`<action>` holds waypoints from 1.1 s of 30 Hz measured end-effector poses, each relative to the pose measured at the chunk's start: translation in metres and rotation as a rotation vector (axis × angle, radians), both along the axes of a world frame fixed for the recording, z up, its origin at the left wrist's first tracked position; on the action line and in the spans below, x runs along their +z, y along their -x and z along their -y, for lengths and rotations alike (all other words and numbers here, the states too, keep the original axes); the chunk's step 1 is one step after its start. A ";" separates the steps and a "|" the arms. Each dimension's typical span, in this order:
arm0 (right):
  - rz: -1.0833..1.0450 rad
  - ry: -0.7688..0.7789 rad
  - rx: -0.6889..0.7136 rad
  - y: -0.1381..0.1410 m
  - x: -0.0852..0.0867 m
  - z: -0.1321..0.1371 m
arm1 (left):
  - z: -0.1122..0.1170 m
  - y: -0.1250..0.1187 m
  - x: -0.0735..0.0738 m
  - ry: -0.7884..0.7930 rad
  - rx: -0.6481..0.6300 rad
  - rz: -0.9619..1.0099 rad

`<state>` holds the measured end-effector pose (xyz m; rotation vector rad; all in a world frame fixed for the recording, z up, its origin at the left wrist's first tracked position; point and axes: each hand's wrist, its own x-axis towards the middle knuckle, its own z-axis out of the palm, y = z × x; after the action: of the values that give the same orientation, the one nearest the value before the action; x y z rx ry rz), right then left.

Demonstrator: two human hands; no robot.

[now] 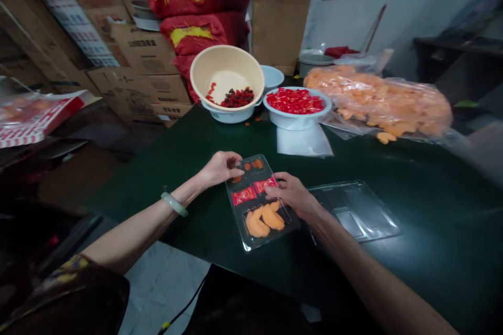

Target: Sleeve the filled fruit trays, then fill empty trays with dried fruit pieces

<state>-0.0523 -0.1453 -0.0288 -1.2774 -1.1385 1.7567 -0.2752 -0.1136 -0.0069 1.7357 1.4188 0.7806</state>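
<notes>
Dark green tabletop (432, 277) under a clear tray (240, 233), left hand (220, 168) gripping its edge, right hand (293, 193) seemingly pressing it.

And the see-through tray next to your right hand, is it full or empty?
Empty: the clear plastic tray has nothing in its hollows, and the dark green table shows straight through them.
</notes>
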 end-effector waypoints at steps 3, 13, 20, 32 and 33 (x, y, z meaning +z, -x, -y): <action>0.291 -0.169 0.013 0.021 -0.010 -0.008 | -0.001 0.015 -0.021 -0.025 0.084 -0.030; 1.036 -0.592 0.109 0.026 -0.001 -0.008 | -0.012 0.011 -0.016 -0.047 0.126 0.030; 0.553 -0.483 0.219 0.013 0.005 -0.020 | -0.005 0.034 -0.003 0.144 0.012 0.380; 0.325 -0.306 0.020 0.004 0.010 -0.039 | 0.012 0.149 0.020 0.065 0.880 1.146; 0.336 -0.338 0.006 0.007 0.012 -0.046 | 0.019 0.153 0.016 0.059 0.917 1.147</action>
<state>-0.0589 -0.0989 -0.0167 -1.3841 -1.5523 1.3078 -0.4282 -0.1326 0.0095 0.2498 1.2487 1.7802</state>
